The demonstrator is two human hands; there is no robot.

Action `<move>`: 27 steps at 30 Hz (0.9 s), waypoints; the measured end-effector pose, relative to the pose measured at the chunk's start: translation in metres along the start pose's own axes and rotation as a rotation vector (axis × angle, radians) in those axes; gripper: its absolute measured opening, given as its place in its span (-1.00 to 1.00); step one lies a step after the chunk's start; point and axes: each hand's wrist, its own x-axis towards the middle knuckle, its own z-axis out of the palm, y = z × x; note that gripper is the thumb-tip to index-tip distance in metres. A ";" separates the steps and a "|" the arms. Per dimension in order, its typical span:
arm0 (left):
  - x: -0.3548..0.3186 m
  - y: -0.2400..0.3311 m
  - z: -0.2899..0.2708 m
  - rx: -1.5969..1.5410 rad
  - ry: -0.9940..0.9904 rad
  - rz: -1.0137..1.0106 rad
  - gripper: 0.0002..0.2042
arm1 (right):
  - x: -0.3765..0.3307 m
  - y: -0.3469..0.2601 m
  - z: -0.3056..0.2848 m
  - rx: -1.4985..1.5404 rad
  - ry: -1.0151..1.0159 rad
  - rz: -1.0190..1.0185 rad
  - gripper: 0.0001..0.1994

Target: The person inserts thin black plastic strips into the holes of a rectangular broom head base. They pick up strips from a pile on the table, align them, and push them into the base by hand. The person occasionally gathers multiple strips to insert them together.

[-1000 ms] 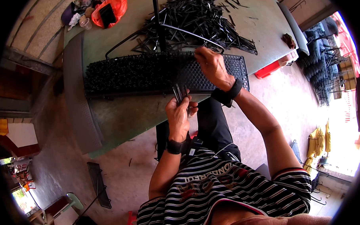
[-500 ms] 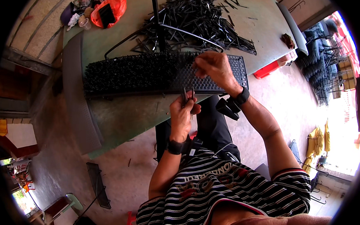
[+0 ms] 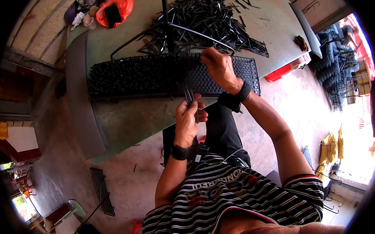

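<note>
A long black perforated rack [image 3: 246, 71] lies across the near part of the table. Short black bristle-like pieces [image 3: 132, 77] stand densely over its left and middle part, while bare holes show at its right. My left hand [image 3: 187, 121], just in front of the rack's near edge, is closed around a few thin dark strips [image 3: 189, 98] that point up. Over the rack, by the edge of the bristled part, my right hand [image 3: 221, 68] has its fingers pinched together; what is between them is too small to make out. Behind the rack lies a large heap of loose black strips [image 3: 209, 23].
A black metal frame [image 3: 165, 23] rises behind the rack from the green table [image 3: 125, 123]. An orange plastic bag [image 3: 124, 8] sits at the far left. A grey mat [image 3: 80, 100] drapes the left edge. Dark stacked racks [image 3: 330, 70] and a person [image 3: 349, 33] appear far right.
My right hand has moved slightly up and away over the rack, its wrist turning. The left hand stays nearly in place, its strips now tilted a little left. A person shows more clearly far right.
</note>
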 end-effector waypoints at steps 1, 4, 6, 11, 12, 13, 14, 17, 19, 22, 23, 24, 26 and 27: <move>0.003 -0.003 -0.005 -0.012 -0.028 0.004 -0.80 | 0.002 0.004 -0.001 -0.139 -0.040 -0.112 -0.86; 0.005 -0.002 -0.009 -0.066 -0.076 -0.032 -0.81 | 0.000 -0.004 -0.007 -0.374 -0.244 -0.303 -0.65; 0.005 0.001 -0.013 -0.109 -0.123 -0.065 -0.84 | -0.006 -0.033 -0.019 -0.419 -0.349 -0.477 -0.55; -0.004 0.007 -0.010 -0.096 -0.306 -0.234 -0.86 | -0.038 -0.041 -0.029 -0.435 -0.569 -0.952 -0.55; -0.006 0.007 -0.008 -0.091 -0.327 -0.279 -0.85 | -0.041 -0.037 -0.032 -0.443 -0.593 -0.955 -0.58; -0.005 0.003 -0.011 -0.093 -0.382 -0.312 -0.81 | -0.044 -0.034 -0.035 -0.452 -0.617 -0.958 -0.61; -0.004 0.001 -0.012 -0.049 -0.379 -0.328 -0.79 | -0.049 -0.028 -0.037 -0.469 -0.622 -0.961 -0.65; -0.006 0.004 -0.015 -0.005 -0.383 -0.366 -0.61 | -0.061 -0.021 -0.043 -0.426 -0.617 -0.811 -0.76; -0.004 0.009 -0.024 -0.194 -0.359 -0.373 -0.54 | -0.066 -0.019 -0.045 -0.252 -0.531 -0.526 -0.80; -0.003 0.003 -0.021 -0.046 -0.145 -0.105 -0.55 | -0.072 -0.032 -0.040 0.151 -0.523 0.052 -0.88; -0.005 0.000 -0.013 0.017 -0.152 -0.004 -0.61 | -0.074 -0.040 -0.037 0.347 -0.593 0.277 -0.87; 0.000 -0.004 -0.006 -0.001 -0.188 0.071 -0.69 | -0.075 -0.049 -0.033 0.545 -0.653 0.505 -0.86; 0.001 -0.002 0.002 0.044 -0.174 0.074 -0.79 | -0.080 -0.055 -0.021 0.749 -0.694 0.663 -0.82; 0.001 -0.001 0.007 0.053 -0.147 0.078 -0.82 | -0.084 -0.055 -0.015 0.731 -0.647 0.663 -0.82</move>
